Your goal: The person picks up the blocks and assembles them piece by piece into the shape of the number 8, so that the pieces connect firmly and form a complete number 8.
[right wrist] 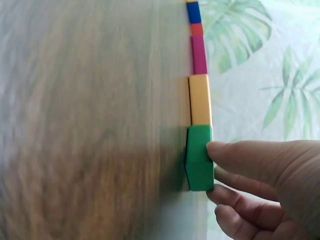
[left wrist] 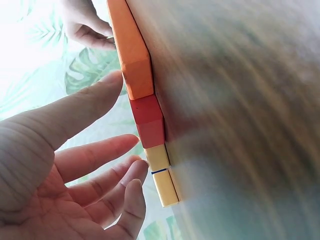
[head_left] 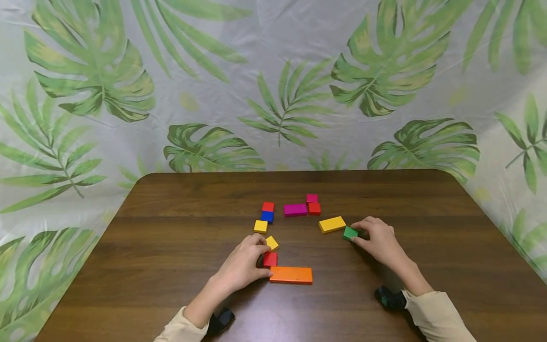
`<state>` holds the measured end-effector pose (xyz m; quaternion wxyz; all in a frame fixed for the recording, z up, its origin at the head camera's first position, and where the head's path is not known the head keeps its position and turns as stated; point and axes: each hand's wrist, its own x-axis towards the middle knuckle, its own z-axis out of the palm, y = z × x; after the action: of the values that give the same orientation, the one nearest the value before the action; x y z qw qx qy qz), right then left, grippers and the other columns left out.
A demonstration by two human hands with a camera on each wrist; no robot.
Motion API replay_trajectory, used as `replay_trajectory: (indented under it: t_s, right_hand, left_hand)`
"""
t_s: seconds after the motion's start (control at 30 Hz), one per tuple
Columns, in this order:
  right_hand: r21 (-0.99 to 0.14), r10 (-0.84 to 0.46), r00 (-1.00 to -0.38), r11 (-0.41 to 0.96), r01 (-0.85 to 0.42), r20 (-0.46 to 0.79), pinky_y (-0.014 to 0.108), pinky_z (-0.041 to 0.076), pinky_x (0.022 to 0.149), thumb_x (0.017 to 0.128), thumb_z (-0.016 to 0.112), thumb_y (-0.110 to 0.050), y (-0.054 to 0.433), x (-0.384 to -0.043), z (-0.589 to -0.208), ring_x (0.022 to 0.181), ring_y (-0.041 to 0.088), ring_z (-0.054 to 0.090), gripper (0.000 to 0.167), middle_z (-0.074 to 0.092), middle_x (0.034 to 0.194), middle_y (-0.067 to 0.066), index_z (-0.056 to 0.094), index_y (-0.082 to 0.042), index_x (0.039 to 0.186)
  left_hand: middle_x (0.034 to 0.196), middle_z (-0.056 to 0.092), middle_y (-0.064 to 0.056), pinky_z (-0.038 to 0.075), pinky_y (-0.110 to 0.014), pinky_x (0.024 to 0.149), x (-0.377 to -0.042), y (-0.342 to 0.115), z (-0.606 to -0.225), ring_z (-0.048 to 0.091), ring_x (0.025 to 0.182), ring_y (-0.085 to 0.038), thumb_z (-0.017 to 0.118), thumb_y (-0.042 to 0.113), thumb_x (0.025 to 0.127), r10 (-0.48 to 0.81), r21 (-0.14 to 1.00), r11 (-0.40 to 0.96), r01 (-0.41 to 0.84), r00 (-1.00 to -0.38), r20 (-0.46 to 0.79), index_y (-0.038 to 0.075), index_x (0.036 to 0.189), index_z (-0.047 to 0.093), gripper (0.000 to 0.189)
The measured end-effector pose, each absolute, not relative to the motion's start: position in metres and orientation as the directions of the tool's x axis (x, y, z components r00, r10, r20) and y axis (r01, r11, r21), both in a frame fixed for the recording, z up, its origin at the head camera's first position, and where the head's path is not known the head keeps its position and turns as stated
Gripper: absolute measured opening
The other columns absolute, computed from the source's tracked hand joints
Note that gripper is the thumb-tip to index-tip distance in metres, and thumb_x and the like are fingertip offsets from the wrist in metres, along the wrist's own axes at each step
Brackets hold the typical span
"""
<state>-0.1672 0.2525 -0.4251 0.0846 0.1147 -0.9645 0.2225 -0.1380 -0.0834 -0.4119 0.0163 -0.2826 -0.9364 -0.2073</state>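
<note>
With bent fingers and thumb, my right hand (head_left: 378, 240) pinches a small green block (head_left: 350, 233) lying flat on the table. The green block touches, or nearly touches, the end of a longer yellow block (head_left: 332, 224). My left hand (head_left: 241, 263) is spread beside the left end of a long orange block (head_left: 291, 275), its thumb tip at that end. Its fingers, gently bent, reach past a red block (head_left: 270, 259) to a small yellow block (head_left: 272, 243) set at an angle. In the left wrist view, nothing sits between thumb and fingers of the left hand (left wrist: 65, 165).
Farther back, another yellow block (head_left: 261, 226), a blue block (head_left: 267, 217) and a red block (head_left: 268, 207) form a column. To their right lie a purple block (head_left: 296, 210), a second red block (head_left: 314, 209) and a magenta block (head_left: 312, 198). Behind the wooden table (head_left: 192, 199) hangs a leaf-print cloth (head_left: 290, 156).
</note>
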Motion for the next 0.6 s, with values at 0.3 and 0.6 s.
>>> replay_trajectory:
  t_s: [0.3,0.6]
  right_hand:
    - [-0.415,-0.251,-0.951,0.857,-0.306,0.182,0.028,0.036,0.067,0.077,0.075,-0.016,0.253,-0.168,-0.425,0.074,0.014,0.053,0.022,0.065,0.087,0.003,0.072,-0.007,0.097]
    - [-0.449,-0.319,-0.933,0.818,-0.360,0.167,0.023,0.045,0.068,0.076,0.076,-0.016,0.243,-0.163,-0.421,0.078,0.011,0.057,0.020,0.066,0.087,-0.001,0.072,-0.011,0.094]
  left_hand:
    - [0.107,0.059,-0.005,0.049,-0.035,0.087,-0.136,-0.085,-0.415,0.053,0.097,-0.019,0.082,0.029,0.069,0.517,0.388,0.761,0.520,-0.847,0.122,0.002,0.104,0.070,0.045]
    - [0.106,0.060,-0.005,0.049,-0.034,0.086,-0.139,-0.085,-0.414,0.054,0.097,-0.019,0.082,0.028,0.069,0.529,0.381,0.749,0.542,-0.836,0.150,0.003,0.104,0.070,0.045]
